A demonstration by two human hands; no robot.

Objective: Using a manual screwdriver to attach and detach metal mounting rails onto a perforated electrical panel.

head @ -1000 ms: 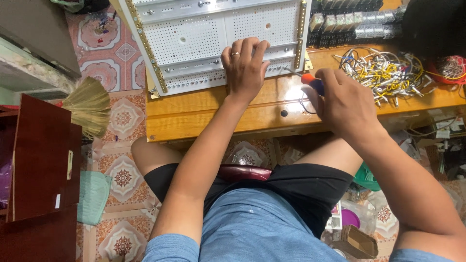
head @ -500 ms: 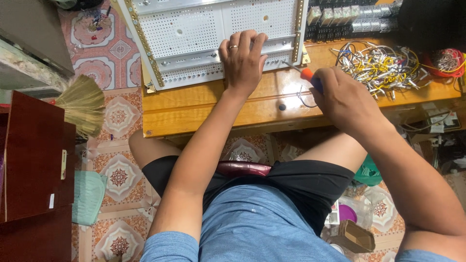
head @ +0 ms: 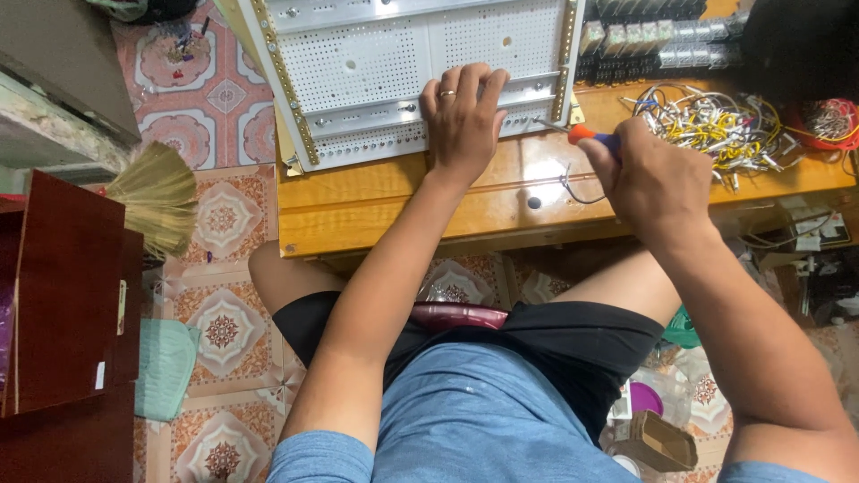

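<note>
Pressing our left hand [head: 461,116] flat, fingers spread, on the white perforated metal panel [head: 394,63] at upper centre; our right hand [head: 649,174] is gripping the orange-handled screwdriver [head: 582,136], fist closed, tip at the panel's lower right edge.

The white perforated panel [head: 394,63] runs off the top edge, so its far end cannot be seen. The left hand [head: 461,121] lies flat on the panel and hides the rail holes beneath it. Right of the panel, the right hand [head: 649,174] wraps the screwdriver [head: 582,136], covering most of its handle; the tip at the panel's edge is too small to make out. The wire pile [head: 716,125] beyond is a tangle, single wires indistinct.
</note>
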